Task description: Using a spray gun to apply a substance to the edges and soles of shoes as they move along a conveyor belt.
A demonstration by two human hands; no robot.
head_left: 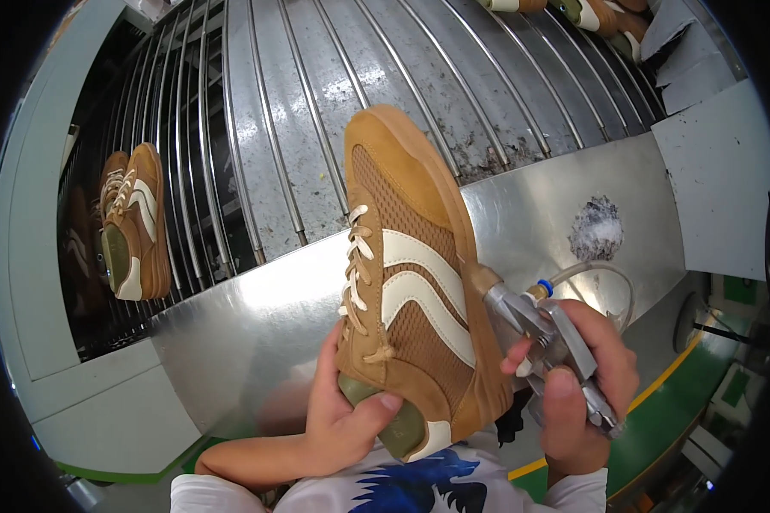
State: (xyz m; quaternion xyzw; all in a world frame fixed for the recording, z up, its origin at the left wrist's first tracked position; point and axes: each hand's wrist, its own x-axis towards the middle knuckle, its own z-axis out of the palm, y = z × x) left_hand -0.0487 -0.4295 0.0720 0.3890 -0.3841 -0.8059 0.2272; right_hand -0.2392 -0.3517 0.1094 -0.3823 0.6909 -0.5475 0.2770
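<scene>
A tan and brown sneaker (pixel 415 282) with cream stripes and pale laces is held up in front of me, toe pointing away and its side turned up. Around its heel end my left hand (pixel 338 419) is closed, thumb at the green insole in the opening. My right hand (pixel 586 376) grips a metal spray gun (pixel 560 333), fingers curled at its trigger side. The gun's brownish nozzle tip is against or very close to the sole's right edge; I cannot tell which. A clear hose (pixel 603 267) with a blue fitting runs from the gun.
Metal rollers (pixel 304 111) span the far side behind a steel ledge (pixel 257 333). A pair of similar sneakers (pixel 137 222) rests on the rollers at left; more shoes (pixel 603 17) lie at the far right. White residue (pixel 597 229) marks the ledge beside a grey panel (pixel 714 179).
</scene>
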